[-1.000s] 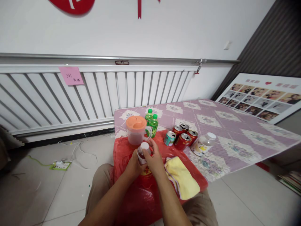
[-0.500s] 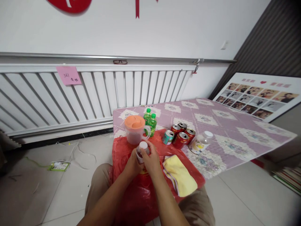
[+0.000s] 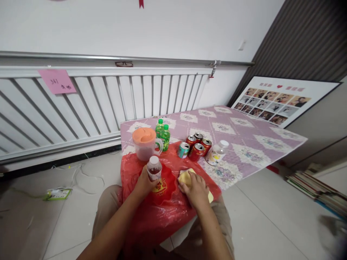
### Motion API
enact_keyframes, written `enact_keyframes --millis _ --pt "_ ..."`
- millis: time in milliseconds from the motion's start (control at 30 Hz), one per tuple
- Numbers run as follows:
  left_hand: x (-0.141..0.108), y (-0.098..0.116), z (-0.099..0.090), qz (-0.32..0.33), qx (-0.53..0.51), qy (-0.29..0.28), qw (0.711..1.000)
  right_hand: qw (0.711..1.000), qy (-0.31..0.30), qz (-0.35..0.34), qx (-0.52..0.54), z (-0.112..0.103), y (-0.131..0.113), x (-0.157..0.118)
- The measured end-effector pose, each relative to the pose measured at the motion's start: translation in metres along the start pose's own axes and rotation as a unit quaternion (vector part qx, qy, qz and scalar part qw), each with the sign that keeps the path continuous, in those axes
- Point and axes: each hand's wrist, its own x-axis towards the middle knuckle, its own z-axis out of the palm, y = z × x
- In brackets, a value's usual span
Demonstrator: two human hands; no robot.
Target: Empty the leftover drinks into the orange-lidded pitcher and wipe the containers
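My left hand (image 3: 144,185) is wrapped round a small clear bottle (image 3: 154,169) with a white cap and dark contents, held upright over a red plate (image 3: 168,191) with a yellow print. On the right, my right hand (image 3: 195,188) grips a folded yellow cloth (image 3: 185,177), its fingers curled over the bunched near part. Behind the bottle stands a clear pitcher (image 3: 145,150) with an orange lid. Two green-capped bottles (image 3: 164,139) are just right of the pitcher's handle.
Several red cans (image 3: 197,151) and one teal can (image 3: 183,150) stand beyond the cloth, beside a larger white-capped bottle (image 3: 217,153). Red plastic sheeting (image 3: 173,220) covers the near end of the flowered tablecloth (image 3: 244,144). A radiator (image 3: 97,101) lines the wall.
My right hand has left the bottle, moved right and taken hold of the yellow cloth, which is now bunched. My left hand alone keeps the bottle. The view has turned slightly right.
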Motion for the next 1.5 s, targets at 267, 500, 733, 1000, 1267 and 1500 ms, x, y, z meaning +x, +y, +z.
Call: enact_keyframes --millis 267,500,733,1000,1267,1500 --pt "0.005 0.007 -0.006 -0.019 -0.008 -0.013 1.000 0.981 -0.056 -0.020 -0.186 0.014 0.009 -0.013" --pt "0.015 0.000 -0.012 -0.058 -0.036 -0.036 0.997 0.982 -0.049 -0.014 -0.184 0.017 0.012 -0.012" --pt "0.016 0.010 -0.020 -0.078 -0.053 -0.008 0.996 0.987 -0.047 -0.019 -0.155 0.017 0.014 -0.012" --pt "0.001 0.028 -0.013 -0.076 -0.097 -0.003 0.992 0.998 0.007 -0.048 -0.051 0.016 0.031 -0.009" --pt "-0.017 0.040 -0.008 -0.067 -0.075 -0.007 0.995 0.975 0.161 -0.027 0.148 -0.013 0.042 0.002" --pt "-0.029 0.057 0.006 -0.056 -0.116 -0.038 0.991 0.925 0.178 -0.165 0.292 -0.061 -0.048 -0.005"
